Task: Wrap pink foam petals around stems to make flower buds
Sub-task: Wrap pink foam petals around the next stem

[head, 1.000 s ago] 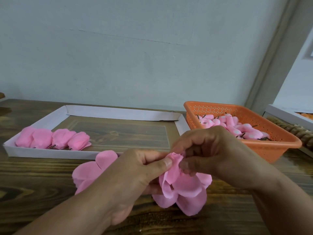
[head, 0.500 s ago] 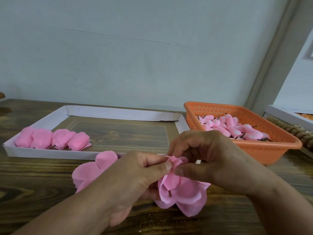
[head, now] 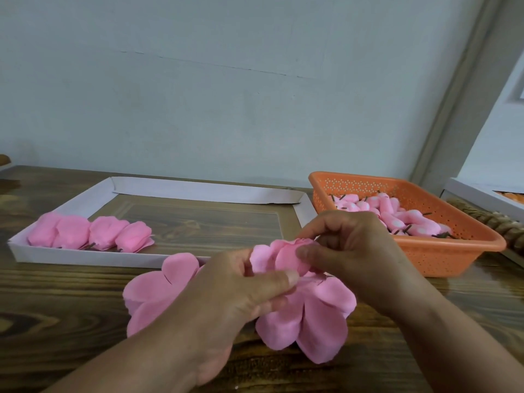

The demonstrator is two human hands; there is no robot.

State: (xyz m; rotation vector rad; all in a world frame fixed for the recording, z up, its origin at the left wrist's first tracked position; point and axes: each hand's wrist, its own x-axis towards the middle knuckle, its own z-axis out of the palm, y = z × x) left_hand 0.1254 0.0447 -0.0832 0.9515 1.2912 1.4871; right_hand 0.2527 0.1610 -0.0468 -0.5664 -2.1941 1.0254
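A pink foam petal piece (head: 314,321) is held over the wooden table (head: 56,302) between both hands. My left hand (head: 226,302) pinches its middle with thumb and fingers. My right hand (head: 348,251) presses upper petals folded up around the centre; the stem inside is hidden. More flat pink petal pieces (head: 158,290) lie on the table behind my left hand. Several finished pink buds (head: 93,232) lie in a row in the white paper tray (head: 85,258).
An orange perforated basket (head: 442,253) at the right holds several small pink bud cores with dark stems (head: 397,217). A white box edge (head: 482,194) and a brown rope-like thing (head: 493,225) sit at the far right. A pale wall stands behind.
The petals have been folded further up around the centre, and both hands with the piece have shifted slightly. The lower petals now hang spread out below.
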